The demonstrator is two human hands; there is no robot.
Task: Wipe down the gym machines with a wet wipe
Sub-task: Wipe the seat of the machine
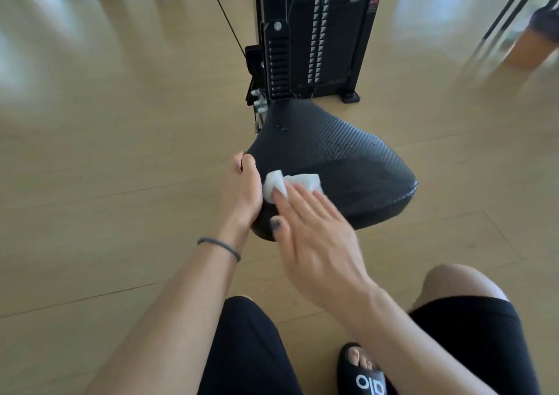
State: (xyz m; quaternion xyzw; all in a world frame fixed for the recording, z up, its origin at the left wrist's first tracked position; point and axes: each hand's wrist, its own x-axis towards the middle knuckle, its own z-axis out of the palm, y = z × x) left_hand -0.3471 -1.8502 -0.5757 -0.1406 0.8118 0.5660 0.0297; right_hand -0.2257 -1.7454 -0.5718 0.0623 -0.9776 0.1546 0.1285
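Black, textured, teardrop-shaped padded seat (332, 158) of a black gym machine at centre, narrow end toward the upright frame. White crumpled wet wipe (290, 183) lying on the near left part of the seat, pressed flat beneath the straight fingers of the right hand (314, 237); fingers extended and laid together, palm down, thumb with dark nail polish alongside the seat's near edge. Left hand (242, 192) wrapped round the left rim of the seat, fingers curled under and out of sight, thumb on top just beside the wipe. Thin dark elastic band (220, 246) round the left wrist. Behind the seat, black weight stack with pale markers (320, 37) inside the machine's frame, and a slotted black adjustment post (276, 59) rising from the narrow end. Thin black cable (223, 13) slanting down toward the post. Pale wooden plank floor (121, 152) all around. Below, black shorts (248, 349) over both thighs, bare right knee, and a black slide sandal with white lettering (366, 376) on one foot. Blurred orange-brown object (529, 49) at the far right.
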